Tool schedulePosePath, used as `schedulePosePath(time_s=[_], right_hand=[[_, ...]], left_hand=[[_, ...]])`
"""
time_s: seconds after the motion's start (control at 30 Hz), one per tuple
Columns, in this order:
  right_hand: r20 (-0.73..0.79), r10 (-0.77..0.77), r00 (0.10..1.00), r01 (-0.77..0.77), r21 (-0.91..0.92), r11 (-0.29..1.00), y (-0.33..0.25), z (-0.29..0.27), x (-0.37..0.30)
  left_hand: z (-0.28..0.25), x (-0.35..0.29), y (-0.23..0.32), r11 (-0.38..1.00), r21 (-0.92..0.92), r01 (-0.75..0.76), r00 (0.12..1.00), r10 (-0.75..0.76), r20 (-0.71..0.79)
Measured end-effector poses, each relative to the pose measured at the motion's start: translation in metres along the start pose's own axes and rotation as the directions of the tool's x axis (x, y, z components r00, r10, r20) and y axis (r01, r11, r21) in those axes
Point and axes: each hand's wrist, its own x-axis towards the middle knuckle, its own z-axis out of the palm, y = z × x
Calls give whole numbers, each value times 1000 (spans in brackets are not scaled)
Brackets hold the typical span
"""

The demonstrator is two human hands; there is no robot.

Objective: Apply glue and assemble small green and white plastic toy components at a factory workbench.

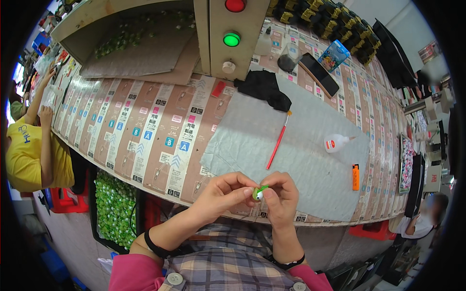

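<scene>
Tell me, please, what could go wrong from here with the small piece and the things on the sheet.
The small green-and-white piece, pinched between the left hand and right hand by the near edge of the table, might slip and drop off.
The white bottle with its pointed nozzle could be bumped and perhaps drip onto the grey sheet.
The red-handled brush lies loose and might roll if nudged.

Cannot make out the whole small green-and-white piece [259,195], partly hidden by the fingers [235,180] of the left hand [217,196] and right hand [282,198]. Cannot single out tiny green pieces [115,208] left of the fingers, nor see the red lamp [235,5], cut off far beyond them, whole.
</scene>
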Motion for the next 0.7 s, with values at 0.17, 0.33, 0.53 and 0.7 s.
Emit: schedulePosePath(time_s=[0.17,0.33,0.53,0.7], right_hand=[[44,-63,997,64,-19,998,-1,-4,-5],[-55,-170,984,165,-81,983,-4,2,-10],[20,-371,928,361,-282,889,-6,5,-9],[106,-430,896,438,-361,823,-9,7,-8]], left_hand=[[1,-1,3,998,61,-30,999,32,-31],[10,-5,3,975,95,-199,980,194,52],[5,-5,4,925,273,-263,965,247,92],[0,-6,6,883,349,-315,949,290,122]])
